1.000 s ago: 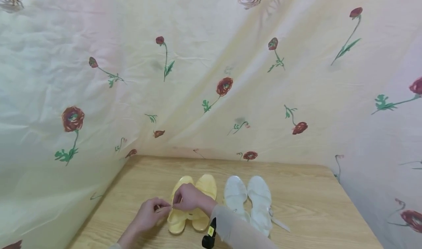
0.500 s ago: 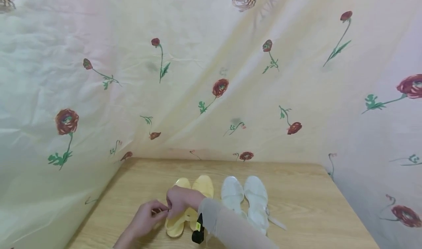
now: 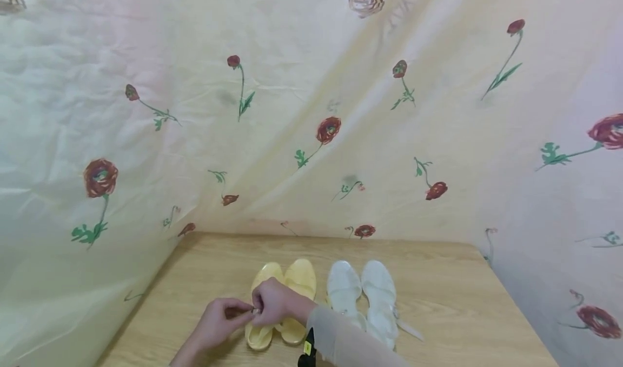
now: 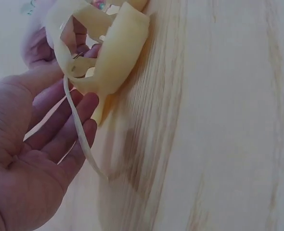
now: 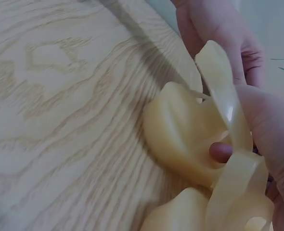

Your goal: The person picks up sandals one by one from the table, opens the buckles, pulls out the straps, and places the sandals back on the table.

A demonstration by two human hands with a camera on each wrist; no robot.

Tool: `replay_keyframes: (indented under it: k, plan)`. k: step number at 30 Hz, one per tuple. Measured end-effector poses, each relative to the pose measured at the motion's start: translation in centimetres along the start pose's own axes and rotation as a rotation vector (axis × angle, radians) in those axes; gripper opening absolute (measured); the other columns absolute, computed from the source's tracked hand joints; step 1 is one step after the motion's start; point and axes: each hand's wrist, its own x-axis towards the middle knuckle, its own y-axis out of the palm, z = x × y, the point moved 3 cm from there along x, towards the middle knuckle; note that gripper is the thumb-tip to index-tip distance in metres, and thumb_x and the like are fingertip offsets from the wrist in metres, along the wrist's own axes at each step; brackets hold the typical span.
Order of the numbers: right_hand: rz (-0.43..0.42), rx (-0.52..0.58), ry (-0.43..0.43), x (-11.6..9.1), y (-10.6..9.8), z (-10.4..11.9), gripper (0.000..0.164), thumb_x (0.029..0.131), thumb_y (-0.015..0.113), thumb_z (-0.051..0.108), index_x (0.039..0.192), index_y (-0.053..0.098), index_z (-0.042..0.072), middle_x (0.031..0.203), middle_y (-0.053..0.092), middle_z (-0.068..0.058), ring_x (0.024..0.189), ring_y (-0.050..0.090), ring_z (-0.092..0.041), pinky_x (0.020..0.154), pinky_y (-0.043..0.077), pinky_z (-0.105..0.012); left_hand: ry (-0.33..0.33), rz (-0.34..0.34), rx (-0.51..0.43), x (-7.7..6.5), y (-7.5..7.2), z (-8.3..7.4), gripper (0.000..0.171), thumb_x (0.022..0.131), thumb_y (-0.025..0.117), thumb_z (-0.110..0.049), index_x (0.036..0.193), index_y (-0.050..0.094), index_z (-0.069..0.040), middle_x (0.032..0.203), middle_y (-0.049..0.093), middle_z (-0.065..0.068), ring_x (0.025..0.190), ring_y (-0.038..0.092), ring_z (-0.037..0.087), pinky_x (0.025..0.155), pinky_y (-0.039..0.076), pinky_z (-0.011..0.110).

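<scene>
A pair of yellow sandals lies side by side, toes away from me; the left sandal (image 3: 259, 339) is under both hands and the right sandal (image 3: 300, 278) is partly covered by my right arm. At the left sandal's ankle strap, my left hand (image 3: 216, 319) pinches the strap between thumb and index finger near a small metal buckle (image 4: 77, 56). The loose strap end (image 4: 82, 132) hangs across its other fingers. My right hand (image 3: 274, 302) grips the strap from the other side, with one fingertip (image 5: 221, 152) showing inside the strap loop.
A pair of white sandals (image 3: 379, 291) stands to the right on the wooden table (image 3: 448, 302), one strap end (image 3: 411, 330) lying loose outward. Floral cloth (image 3: 272, 140) encloses the table's back and sides. A black wrist camera (image 3: 306, 353) sits on my right wrist.
My right hand moves nearer the body and turns at the wrist, then swings slightly back to the right. My left hand keeps its pinch by the strap. The white sandals stay put.
</scene>
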Motion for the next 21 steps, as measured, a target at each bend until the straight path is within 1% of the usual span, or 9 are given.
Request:
replay_keyframes:
  k: [3,6,9,11,13,15,21]
  plan:
    - [-0.012,0.039,-0.008,-0.3,0.1,-0.3,0.021,0.075,0.077,0.011,0.070,0.059,0.019,0.060,0.050,0.019,0.053,0.041,0.012,0.049,0.039,-0.007,-0.017,-0.014,-0.016,0.1,0.1,0.4,0.018,0.094,0.082,-0.021,0.104,0.081,-0.006,0.104,0.082,0.012,0.088,0.076,0.005,0.078,0.062,0.020]
    - [0.024,0.134,0.016,-0.3,-0.1,-0.6,0.012,0.084,0.079,0.011,0.080,0.068,0.014,0.069,0.063,0.016,0.061,0.053,0.012,0.058,0.049,-0.007,-0.028,-0.042,-0.010,0.1,0.1,0.8,0.017,0.093,0.083,-0.020,0.102,0.082,-0.006,0.101,0.082,0.012,0.086,0.076,0.005,0.079,0.062,0.020]
    - [0.065,0.226,0.036,-0.3,-0.4,-0.9,0.004,0.090,0.081,0.011,0.090,0.078,0.008,0.079,0.077,0.007,0.067,0.062,0.012,0.067,0.056,-0.008,-0.053,-0.064,-0.007,0.1,0.2,1.1,0.016,0.092,0.084,-0.019,0.101,0.082,-0.006,0.101,0.082,0.012,0.085,0.076,0.005,0.079,0.062,0.019]
    - [0.078,0.252,0.040,-0.3,-0.5,-0.9,0.005,0.092,0.081,0.010,0.093,0.081,0.006,0.083,0.081,0.002,0.067,0.063,0.014,0.068,0.057,-0.009,-0.072,-0.076,-0.011,0.1,0.2,1.2,0.016,0.091,0.084,-0.019,0.101,0.082,-0.006,0.101,0.082,0.012,0.085,0.075,0.004,0.079,0.061,0.019]
    - [0.071,0.252,0.039,-0.3,-0.6,-0.9,0.004,0.091,0.082,0.009,0.093,0.083,0.006,0.084,0.082,0.000,0.066,0.062,0.015,0.068,0.057,-0.009,-0.081,-0.079,-0.012,0.1,0.2,1.1,0.018,0.092,0.084,-0.019,0.102,0.082,-0.005,0.102,0.082,0.013,0.085,0.075,0.004,0.079,0.061,0.019]
    - [0.052,0.247,0.051,-0.3,-0.6,-0.9,0.003,0.088,0.082,0.007,0.092,0.083,0.007,0.082,0.082,0.001,0.064,0.061,0.015,0.067,0.056,-0.009,-0.084,-0.077,-0.023,0.1,0.2,1.0,0.019,0.092,0.084,-0.019,0.104,0.081,-0.004,0.103,0.082,0.013,0.085,0.075,0.004,0.079,0.061,0.019]
    - [0.003,0.229,0.114,-0.5,-0.3,-1.0,0.010,0.080,0.084,0.003,0.081,0.076,0.010,0.070,0.074,0.009,0.059,0.057,0.012,0.060,0.054,-0.009,-0.046,-0.036,-0.047,0.4,0.4,0.4,0.020,0.093,0.083,-0.017,0.108,0.081,-0.003,0.107,0.081,0.016,0.087,0.077,0.007,0.078,0.062,0.019]
